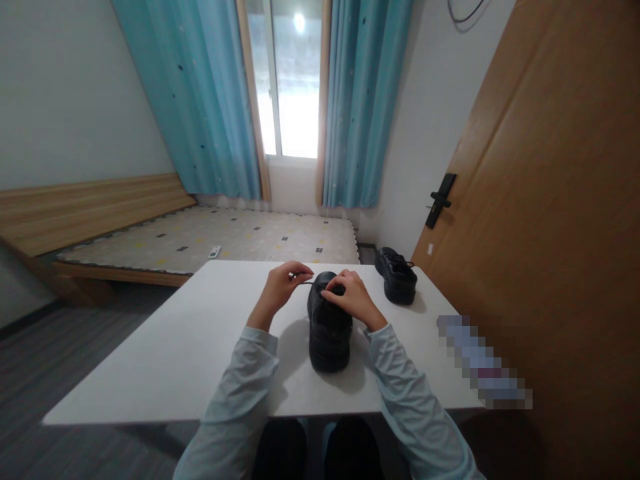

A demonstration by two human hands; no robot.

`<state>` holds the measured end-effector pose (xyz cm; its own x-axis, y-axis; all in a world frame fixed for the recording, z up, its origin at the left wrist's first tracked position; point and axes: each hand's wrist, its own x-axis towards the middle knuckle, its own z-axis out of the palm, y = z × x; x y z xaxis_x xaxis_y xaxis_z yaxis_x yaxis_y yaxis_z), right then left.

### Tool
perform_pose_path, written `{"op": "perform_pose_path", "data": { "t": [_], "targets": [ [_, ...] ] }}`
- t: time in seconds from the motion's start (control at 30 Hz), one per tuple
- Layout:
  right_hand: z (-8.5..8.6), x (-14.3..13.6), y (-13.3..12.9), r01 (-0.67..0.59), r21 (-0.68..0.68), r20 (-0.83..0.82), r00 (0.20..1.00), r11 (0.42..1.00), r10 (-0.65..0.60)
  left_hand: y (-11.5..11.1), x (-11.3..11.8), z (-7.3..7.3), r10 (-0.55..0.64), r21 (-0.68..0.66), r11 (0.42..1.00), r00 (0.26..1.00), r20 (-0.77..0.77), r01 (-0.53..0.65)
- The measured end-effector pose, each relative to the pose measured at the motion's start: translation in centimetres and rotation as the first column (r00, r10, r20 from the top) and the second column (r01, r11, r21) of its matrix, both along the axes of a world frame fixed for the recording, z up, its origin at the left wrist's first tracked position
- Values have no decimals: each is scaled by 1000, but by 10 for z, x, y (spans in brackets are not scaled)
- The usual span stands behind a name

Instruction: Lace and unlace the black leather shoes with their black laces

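Note:
A black lace-up shoe [330, 340] stands on the white table with its toe pointing away from me and its heel toward me. My left hand [286, 285] is at the shoe's left side, thumb and fingers pinched on a dark lace that runs to the shoe. Over the laced front, my right hand [349, 293] has its thumb and fingers brought together; what they hold is too small to make out. A second black shoe [399, 283] with its laces on top stands at the far right of the table, touched by neither hand.
The white table [200, 347] stretches out on both sides of my arms. A blurred-out object [480, 363] lies along its right edge, beside the wooden door [565, 233]. Behind the table is a bed [240, 233] with a small white remote [215, 252] on it.

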<state>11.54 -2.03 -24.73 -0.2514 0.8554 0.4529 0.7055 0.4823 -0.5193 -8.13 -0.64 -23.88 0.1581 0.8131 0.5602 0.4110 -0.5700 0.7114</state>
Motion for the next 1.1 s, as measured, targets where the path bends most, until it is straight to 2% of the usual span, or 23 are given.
{"op": "perform_pose_path", "data": {
  "t": [0.17,0.37,0.6,0.83,1.0,1.1],
  "targets": [
    [2,1,-1,-5,-46,9,1000,999,6,1,1,-4,-124,-64,991,979,-159,115],
    [1,0,-2,-4,-46,-1,1000,999,4,4,-1,-12,-237,-194,959,961,-143,208],
    [0,0,-1,-8,-38,-8,1000,999,7,1,0,-7,-206,-214,964,951,-230,157],
    [-1,1,1,-29,-33,-50,998,999,27,3,-3,-14,-172,-243,963,960,-222,116],
    [0,4,5,-104,-64,-127,987,993,95,2,-1,-11,-169,-202,973,946,-275,115],
    [-1,4,8,-98,-67,-144,986,993,87,2,1,-10,-144,-160,982,941,-305,99]
  ]
}}
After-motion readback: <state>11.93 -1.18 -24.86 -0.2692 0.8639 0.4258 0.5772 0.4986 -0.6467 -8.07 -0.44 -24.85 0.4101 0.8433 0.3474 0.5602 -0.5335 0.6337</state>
